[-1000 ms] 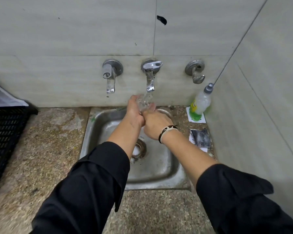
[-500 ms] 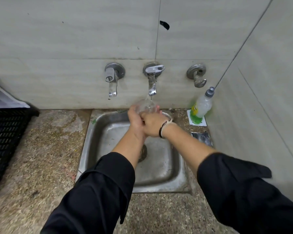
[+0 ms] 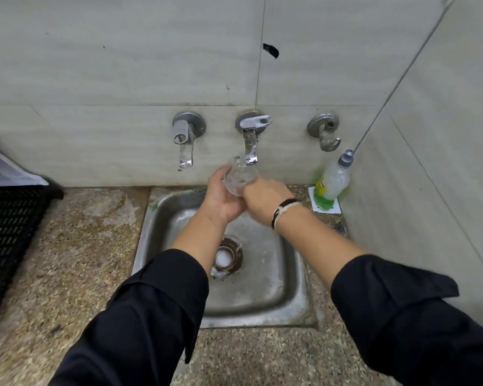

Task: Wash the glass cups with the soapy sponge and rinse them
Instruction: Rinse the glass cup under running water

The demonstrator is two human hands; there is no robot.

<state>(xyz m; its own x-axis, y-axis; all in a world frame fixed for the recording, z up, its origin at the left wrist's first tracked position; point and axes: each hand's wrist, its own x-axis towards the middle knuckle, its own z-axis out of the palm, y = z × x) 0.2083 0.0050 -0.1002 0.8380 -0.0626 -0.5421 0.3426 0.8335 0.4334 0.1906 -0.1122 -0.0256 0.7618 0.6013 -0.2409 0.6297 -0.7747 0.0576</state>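
**Glass cup held under the middle tap**

Glass cup (image 3: pixel 239 178), clear and round, sits tilted between both hands just below the spout of the middle tap (image 3: pixel 251 140), over the back rim of the steel sink (image 3: pixel 287 291). The left hand (image 3: pixel 223 197) cups it from the left with fingers curled round its wall; the right hand (image 3: pixel 264 196) closes over its right side, a braided black-and-white wristband (image 3: pixel 283 211) at the wrist. Both sleeves are black cloth.

No writing can be read: the label on the soap bottle (image 3: pixel 333 179), clear plastic with green liquid and a grey cap, is too blurred. The bottle stands on a white square in the corner of the speckled stone counter (image 3: pixel 76 246). A black mesh crate (image 3: pixel 9 232) sits at the left edge.

Compared with half a second ago, the cup is raised closer to the spout, and the hands are slightly further apart.
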